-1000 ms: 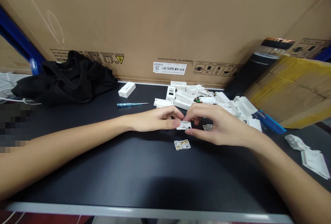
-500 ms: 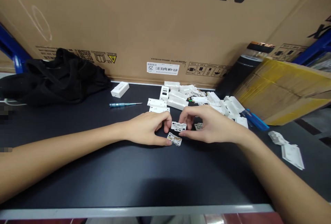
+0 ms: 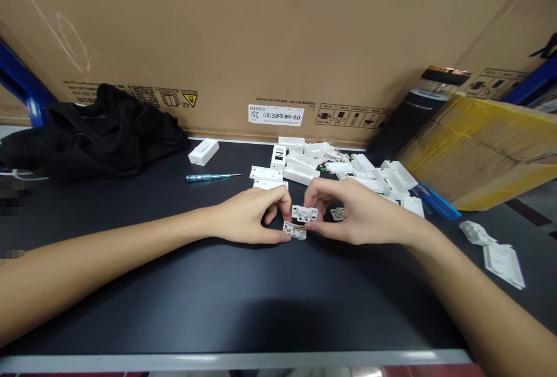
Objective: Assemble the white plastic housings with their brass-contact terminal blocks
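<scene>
My left hand (image 3: 255, 214) pinches a small white part with brass-coloured contacts (image 3: 295, 230) by its left end. My right hand (image 3: 352, 211) grips a second small white part (image 3: 304, 213) by its right side, just above and behind the first one. The two parts are very close; whether they touch is hard to tell. Another small white piece (image 3: 337, 213) lies on the mat, seen between my right thumb and fingers. Beyond my hands are flat white plates (image 3: 266, 173) and a pile of white housings (image 3: 301, 173).
A blue screwdriver (image 3: 213, 177) and a white box (image 3: 203, 152) lie back left, beside black cloth (image 3: 113, 133). At right are a black bottle (image 3: 404, 116), a taped carton (image 3: 487, 151), a blue tool (image 3: 439, 202) and white pieces (image 3: 503, 264). A large carton (image 3: 217, 46) stands behind.
The part in my left hand has tilted and risen slightly toward the part in my right hand. The gap between them has narrowed. The view has shifted slightly.
</scene>
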A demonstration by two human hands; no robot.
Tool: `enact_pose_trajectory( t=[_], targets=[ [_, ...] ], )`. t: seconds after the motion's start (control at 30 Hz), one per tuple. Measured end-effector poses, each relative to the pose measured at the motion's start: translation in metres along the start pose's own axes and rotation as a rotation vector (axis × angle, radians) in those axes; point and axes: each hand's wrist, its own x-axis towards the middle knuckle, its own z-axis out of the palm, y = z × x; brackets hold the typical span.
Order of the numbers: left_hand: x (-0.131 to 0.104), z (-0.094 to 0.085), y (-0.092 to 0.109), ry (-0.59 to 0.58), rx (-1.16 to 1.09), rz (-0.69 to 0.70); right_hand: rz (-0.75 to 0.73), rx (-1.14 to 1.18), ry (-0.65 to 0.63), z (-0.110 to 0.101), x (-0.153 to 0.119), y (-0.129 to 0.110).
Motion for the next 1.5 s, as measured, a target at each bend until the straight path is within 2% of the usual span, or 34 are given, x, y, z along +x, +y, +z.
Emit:
enact_pose_trajectory(
  t=[0.23, 0.47, 0.63, 0.8, 0.93, 1.17, 1.5],
  targets=[
    [0.001, -0.001, 0.000, 0.017, -0.149, 0.023, 0.020, -0.012, 0.049, 0.001, 0.000, 0.008],
    [0.002, 0.000, 0.002, 0.048, -0.141, 0.004, 0.046, -0.037, 0.124, 0.002, 0.002, 0.008],
    [0.002, -0.001, 0.003, 0.083, -0.185, -0.026, -0.036, -0.045, 0.175, 0.002, 0.002, 0.004],
    [0.001, -0.001, 0.001, 0.174, -0.396, 0.004, -0.117, -0.063, 0.260, 0.004, 0.004, 0.002],
    [0.001, -0.001, 0.001, 0.218, -0.476, 0.033, -0.120, -0.070, 0.274, 0.006, 0.005, 0.001],
    [0.001, -0.001, -0.001, 0.252, -0.442, 0.086, -0.111, -0.074, 0.225, 0.009, 0.006, 0.001],
    [0.000, 0.002, 0.000, 0.389, -0.277, 0.080, -0.282, -0.244, 0.378, 0.010, 0.005, -0.003]
  ],
)
